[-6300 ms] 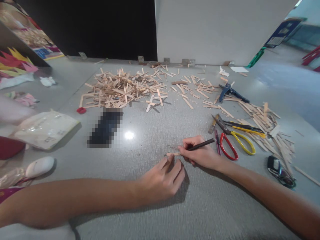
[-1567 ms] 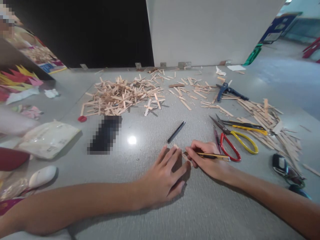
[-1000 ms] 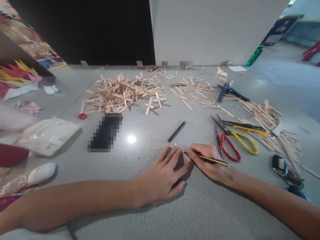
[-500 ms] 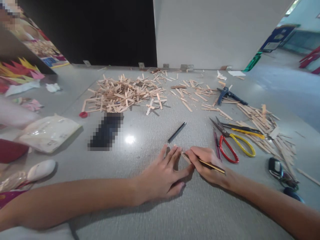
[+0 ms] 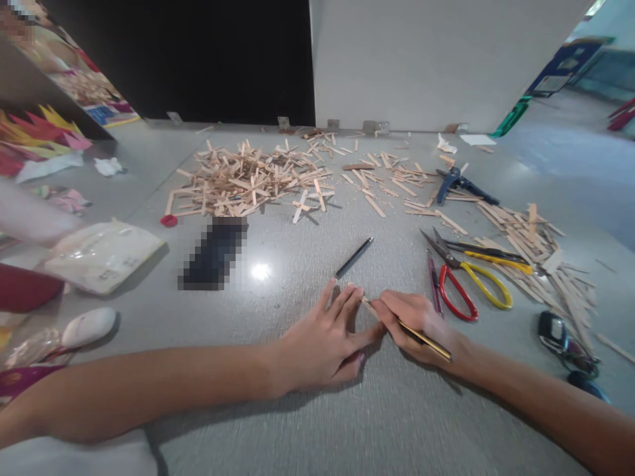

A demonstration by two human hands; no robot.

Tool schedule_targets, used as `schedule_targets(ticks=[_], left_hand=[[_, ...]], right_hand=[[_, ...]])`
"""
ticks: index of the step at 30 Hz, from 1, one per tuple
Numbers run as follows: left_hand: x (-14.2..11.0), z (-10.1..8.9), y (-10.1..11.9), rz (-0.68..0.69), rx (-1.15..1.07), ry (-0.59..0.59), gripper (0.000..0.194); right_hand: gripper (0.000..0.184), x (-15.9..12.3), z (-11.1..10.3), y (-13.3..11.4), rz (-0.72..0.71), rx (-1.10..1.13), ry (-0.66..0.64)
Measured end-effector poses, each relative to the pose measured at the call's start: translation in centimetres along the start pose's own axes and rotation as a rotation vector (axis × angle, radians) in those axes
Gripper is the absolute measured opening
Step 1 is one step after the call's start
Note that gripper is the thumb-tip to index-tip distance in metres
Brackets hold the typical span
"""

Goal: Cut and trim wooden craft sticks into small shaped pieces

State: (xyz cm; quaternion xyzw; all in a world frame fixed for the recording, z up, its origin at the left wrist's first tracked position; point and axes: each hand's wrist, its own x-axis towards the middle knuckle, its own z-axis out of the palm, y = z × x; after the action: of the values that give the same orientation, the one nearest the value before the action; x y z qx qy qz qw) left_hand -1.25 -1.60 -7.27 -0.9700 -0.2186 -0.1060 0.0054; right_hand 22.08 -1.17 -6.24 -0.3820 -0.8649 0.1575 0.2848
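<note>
My right hand is closed around a black-and-gold pencil, its back end pointing toward me and its tip hidden by the fingers. A short thin wooden stick lies on the table beneath the fingertips. My left hand rests palm down with its fingers spread, the middle and index fingertips at either end of that stick. Just beyond the left fingertips lies a dark pen. To the right of my right hand are scissors with one red and one yellow handle, and a purple pen.
A heap of wooden sticks covers the back left, with more sticks at right. Blue-handled pliers, a yellow-and-black cutter and keys lie at right. At left are a blurred-out dark object, plastic packet and white mouse.
The view has shifted slightly, so the things on the table sit a little right and higher. The right hand with the pencil has moved only slightly; the left hand stays in place.
</note>
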Motion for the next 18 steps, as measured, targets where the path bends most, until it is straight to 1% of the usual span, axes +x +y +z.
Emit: schedule_targets(ticks=[9,18], left_hand=[[0.00,0.00,-0.01,-0.009,-0.008,-0.041,0.066],[0.35,-0.74,0.13,0.002,0.040,-0.107,0.070]], right_hand=[[0.042,-0.04,-0.45,0.24,-0.037,-0.029,-0.034],[0.045,0.00,-0.81,0.31,-0.013,0.003,-0.049]])
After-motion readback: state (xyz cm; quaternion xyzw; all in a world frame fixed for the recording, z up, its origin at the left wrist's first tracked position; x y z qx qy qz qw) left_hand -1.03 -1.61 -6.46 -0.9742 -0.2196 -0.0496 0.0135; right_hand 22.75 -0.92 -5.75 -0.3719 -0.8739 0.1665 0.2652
